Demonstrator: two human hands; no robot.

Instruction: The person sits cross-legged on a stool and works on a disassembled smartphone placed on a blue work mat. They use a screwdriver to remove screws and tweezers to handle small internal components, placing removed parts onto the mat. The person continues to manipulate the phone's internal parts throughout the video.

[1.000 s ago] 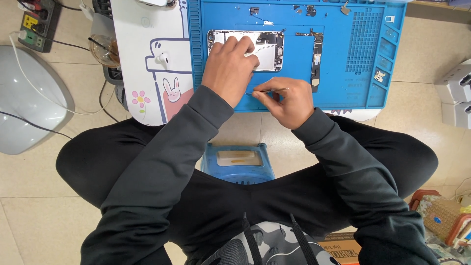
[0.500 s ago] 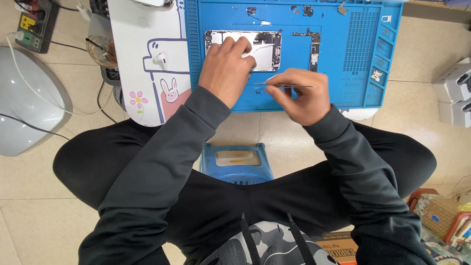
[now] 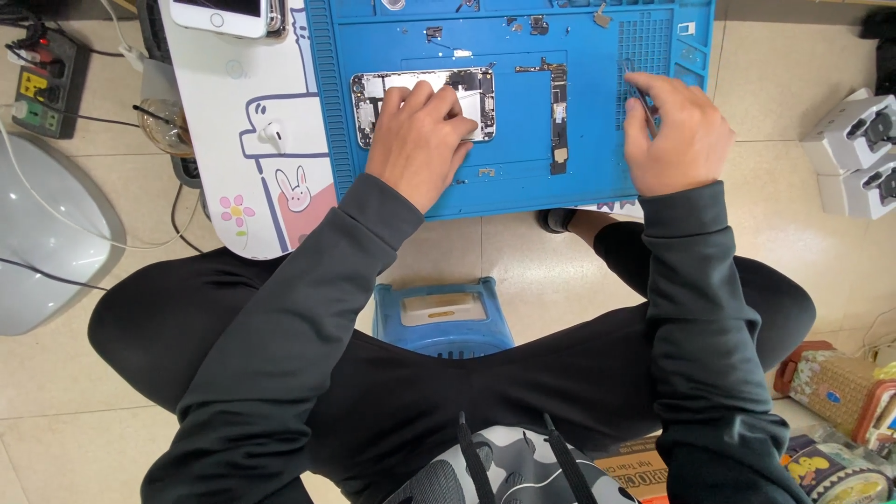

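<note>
- Opened smartphone chassis [image 3: 422, 96]: lies flat on the blue silicone repair mat [image 3: 523, 187], toward the mat's left half, its long side running left to right. Internals are exposed; the screen is off the body.
- Left hand [image 3: 417, 140]: rests palm-down on the chassis, fingers spread and pressing on its middle and right part, pinning it to the mat. Nothing is clasped; it is a flat hold-down, not a grip.
- Right hand [image 3: 674, 135]: over the mat's right side, by the ribbed screw-tray area, well apart from the chassis. Fingers are pinched on slim metal tweezers [image 3: 639, 93], tips pointing away from the person.
- Long narrow logic board [image 3: 558, 117]: lies on the mat just right of the chassis, between the two hands, touched by neither.
- Handling judgement, chassis: light, stiff in its metal frame, yet fragile inside; exposed flex cables and connectors would tear or bend under careless pressure. Best held by the outer frame edges or pressed on solid bare areas, never on ribbons.
- Handling judgement, board: thin, stiff, brittle; take it by the long edges only.
- Small loose parts [image 3: 537, 23] sit along the mat's upper trays; too small to identify.
- Second smartphone [image 3: 224, 14], intact, lies on the white cartoon-printed tabletop [image 3: 252, 187] left of the mat.
</note>
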